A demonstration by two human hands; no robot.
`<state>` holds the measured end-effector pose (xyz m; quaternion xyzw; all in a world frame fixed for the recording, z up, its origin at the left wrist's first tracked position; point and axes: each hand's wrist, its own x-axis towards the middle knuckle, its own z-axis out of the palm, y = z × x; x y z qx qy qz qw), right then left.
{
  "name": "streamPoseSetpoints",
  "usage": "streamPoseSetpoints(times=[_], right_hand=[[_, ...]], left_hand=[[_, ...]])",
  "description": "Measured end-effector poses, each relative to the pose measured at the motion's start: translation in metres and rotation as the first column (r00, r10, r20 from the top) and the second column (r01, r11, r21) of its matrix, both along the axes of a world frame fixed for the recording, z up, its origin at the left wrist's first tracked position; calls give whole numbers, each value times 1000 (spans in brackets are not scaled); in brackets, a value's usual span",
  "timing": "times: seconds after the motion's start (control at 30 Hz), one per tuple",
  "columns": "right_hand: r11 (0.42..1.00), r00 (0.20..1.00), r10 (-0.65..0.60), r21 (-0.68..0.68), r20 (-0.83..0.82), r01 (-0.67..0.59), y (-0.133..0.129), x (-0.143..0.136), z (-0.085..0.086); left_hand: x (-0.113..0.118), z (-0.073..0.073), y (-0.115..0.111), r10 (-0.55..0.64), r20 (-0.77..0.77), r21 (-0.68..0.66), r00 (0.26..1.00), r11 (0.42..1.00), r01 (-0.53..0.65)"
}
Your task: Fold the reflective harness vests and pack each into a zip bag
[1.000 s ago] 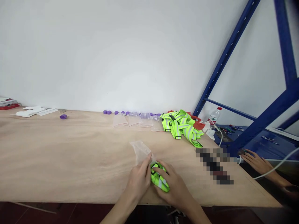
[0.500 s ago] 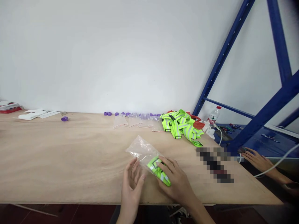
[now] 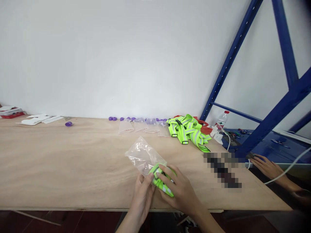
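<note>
A clear plastic bag lies over the table in front of me, its far end spread out flat. At its near end is a folded neon-green reflective strap with grey-white bands. My right hand is closed over the strap from the right, fingers curled across its top. My left hand pinches the bag's near edge beside the strap, thumb on top. How far the strap sits inside the bag is hard to make out.
A heap of green reflective straps lies at the back right, beside several clear bags and purple rolls. Another person's hand rests at the right, near a blue metal frame. White papers lie far left.
My left hand has moved right and closed on the bag's edge by the strap. The bag and strap have shifted slightly left, with my right hand still on the strap.
</note>
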<state>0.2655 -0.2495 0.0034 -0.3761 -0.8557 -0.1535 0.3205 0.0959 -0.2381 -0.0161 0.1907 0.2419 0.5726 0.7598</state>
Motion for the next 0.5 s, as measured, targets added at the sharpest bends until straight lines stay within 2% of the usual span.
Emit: streamPoseSetpoints(times=[0.17,0.37,0.5], right_hand=[[998,997,60,15,55,-61,-4,-9,5],[998,997,25,62,-71,-20,-2,-14,0],[999,989,20,49,-149,-13,-2,-17,-7]], left_hand=[[16,5,11,90,16,-59,996,994,-88],[23,0,-1,275,-67,6,959,961,-275],[25,-2,-3,283,-111,-10,953,958,-286]])
